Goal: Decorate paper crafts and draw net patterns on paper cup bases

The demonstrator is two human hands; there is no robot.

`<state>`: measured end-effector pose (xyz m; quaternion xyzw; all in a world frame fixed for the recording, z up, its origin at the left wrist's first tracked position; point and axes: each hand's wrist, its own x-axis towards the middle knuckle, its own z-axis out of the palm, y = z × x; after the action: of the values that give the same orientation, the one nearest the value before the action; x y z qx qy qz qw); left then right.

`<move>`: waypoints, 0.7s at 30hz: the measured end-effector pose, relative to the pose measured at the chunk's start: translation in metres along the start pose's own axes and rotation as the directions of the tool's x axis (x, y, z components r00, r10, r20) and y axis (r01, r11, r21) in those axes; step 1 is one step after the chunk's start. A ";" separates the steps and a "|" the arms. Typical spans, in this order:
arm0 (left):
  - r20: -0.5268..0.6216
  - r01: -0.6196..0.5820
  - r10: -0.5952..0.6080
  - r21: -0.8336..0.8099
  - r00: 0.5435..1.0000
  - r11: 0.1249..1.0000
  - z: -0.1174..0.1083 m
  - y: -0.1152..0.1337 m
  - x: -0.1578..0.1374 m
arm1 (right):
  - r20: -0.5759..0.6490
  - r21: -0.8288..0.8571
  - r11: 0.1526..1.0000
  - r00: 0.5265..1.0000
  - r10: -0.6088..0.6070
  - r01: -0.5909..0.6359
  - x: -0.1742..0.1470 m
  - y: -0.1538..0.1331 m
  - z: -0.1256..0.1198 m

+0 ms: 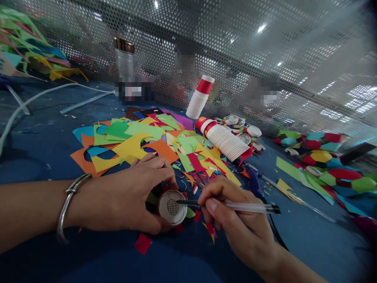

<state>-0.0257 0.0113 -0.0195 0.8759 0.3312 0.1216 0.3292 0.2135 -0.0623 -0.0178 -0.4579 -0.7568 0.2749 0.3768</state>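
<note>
My left hand (126, 192), with a silver bangle at the wrist, grips a small round white paper cup base (165, 208) between thumb and fingers. A black grid inside a circle is drawn on its face, and red and green paper pieces stick out around its rim. In my right hand (235, 220) is a clear pen (247, 207) with a black end, held in a writing grip. Its dark tip meets the drawn grid, or hovers just over it. A loose red paper square (143, 243) lies just below the left hand.
Coloured paper scraps (132, 145) spread behind my hands. One stack of paper cups (198, 100) stands; another stack (228, 141) lies on its side. Finished-looking colourful paper pieces (338, 173) sit at right. A lidded bottle (125, 59) stands by the perforated metal panel (235, 59).
</note>
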 end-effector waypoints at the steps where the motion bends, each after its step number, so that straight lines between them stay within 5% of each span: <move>1: -0.003 -0.002 0.002 -0.001 1.000 1.000 0.000 0.000 0.000 | 0.001 -0.004 1.000 1.000 -0.004 0.004 0.000 0.000 0.000; 21: -0.024 -0.039 0.040 0.018 0.999 0.999 0.001 -0.003 0.000 | -0.070 -0.229 0.965 0.986 -0.150 0.131 -0.003 -0.009 0.003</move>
<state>-0.0270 0.0124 -0.0228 0.8837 0.3187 0.1357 0.3148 0.2079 -0.0687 -0.0133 -0.4539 -0.7965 0.1407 0.3739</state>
